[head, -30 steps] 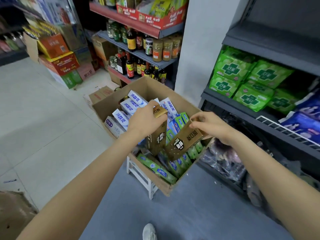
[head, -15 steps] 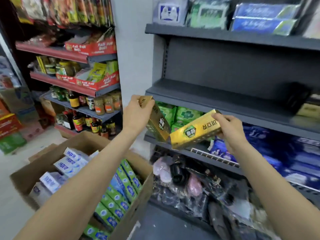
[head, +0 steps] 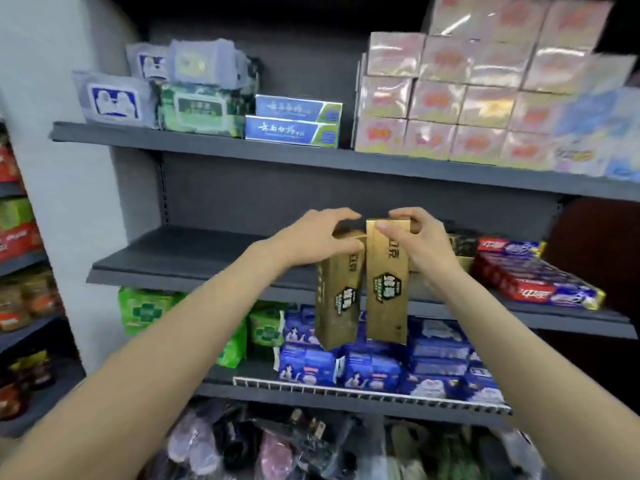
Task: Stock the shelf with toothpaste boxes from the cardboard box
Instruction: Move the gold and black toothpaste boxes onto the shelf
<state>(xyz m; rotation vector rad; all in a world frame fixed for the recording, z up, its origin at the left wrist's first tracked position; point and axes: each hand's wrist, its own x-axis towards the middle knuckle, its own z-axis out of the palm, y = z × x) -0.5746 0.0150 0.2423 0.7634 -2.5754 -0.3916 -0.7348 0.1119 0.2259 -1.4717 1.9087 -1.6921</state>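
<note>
In the head view, two gold toothpaste boxes are held up side by side in front of the dark grey middle shelf [head: 180,261]. The left gold box [head: 337,299] is gripped at its top end by the left hand [head: 311,237], whose fingers are curled over the top; the box hangs with its long axis roughly vertical, tilted slightly. The right gold box [head: 387,282] is pinched at its top by the right hand [head: 422,240], thumb in front and fingers behind, and hangs nearly upright. The two boxes are just beside each other, and whether their upper edges touch cannot be told. Their lower ends overlap the blue packs [head: 374,365] on the shelf below, behind a white wire rail [head: 346,388].

The top of the left box is partly hidden by the fingers. The print on both boxes is blurred beyond a dark badge. On the middle shelf to the right, red and blue toothpaste boxes [head: 533,278] are stacked, with dark gold boxes [head: 462,247] behind the right wrist largely hidden. Green packs [head: 145,306] are partly covered by the left forearm. The upper shelf carries blue and green boxes [head: 294,128] and blurred pink packs [head: 450,98]. The cardboard box is out of view.
</note>
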